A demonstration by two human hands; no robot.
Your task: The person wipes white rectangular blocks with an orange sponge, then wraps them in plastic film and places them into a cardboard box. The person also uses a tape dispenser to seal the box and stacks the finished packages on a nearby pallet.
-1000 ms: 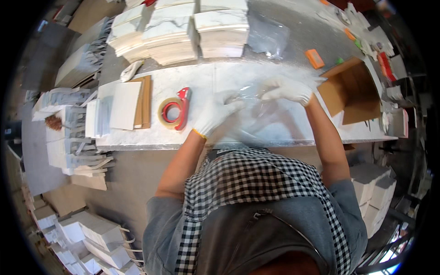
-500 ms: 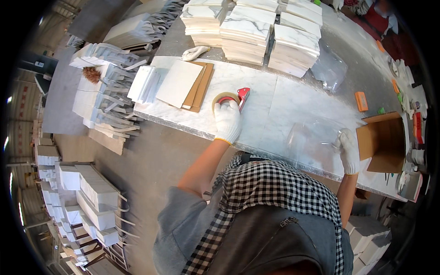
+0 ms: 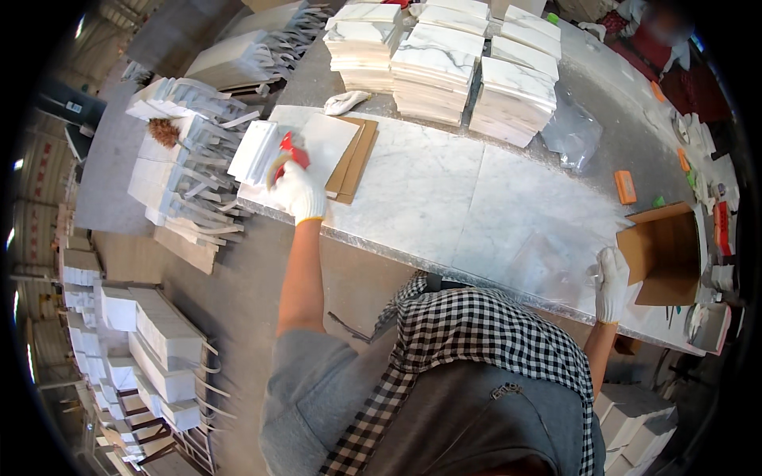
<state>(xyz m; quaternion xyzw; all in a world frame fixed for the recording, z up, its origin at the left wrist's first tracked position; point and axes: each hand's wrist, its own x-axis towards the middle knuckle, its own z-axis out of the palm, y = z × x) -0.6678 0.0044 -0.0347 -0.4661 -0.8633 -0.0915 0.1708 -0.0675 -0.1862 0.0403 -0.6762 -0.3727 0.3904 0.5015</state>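
- Left white-gloved grip [image 3: 300, 194]: clasped round the red tape dispenser with tan roll [image 3: 294, 150], at the left end of the white marble-patterned worktop [image 3: 417, 178].
- Right white-gloved grip [image 3: 611, 287]: pinching clear plastic film [image 3: 548, 260] near the front edge.

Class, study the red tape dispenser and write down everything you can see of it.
The tape dispenser has a red, hard-looking body carrying a tan tape roll. The gloved left hand grips it and covers much of it. Some of its red part shows beyond the fingers, away from the person. It is near the left end of the marble-look table, against pale sheets; whether it touches them is unclear.
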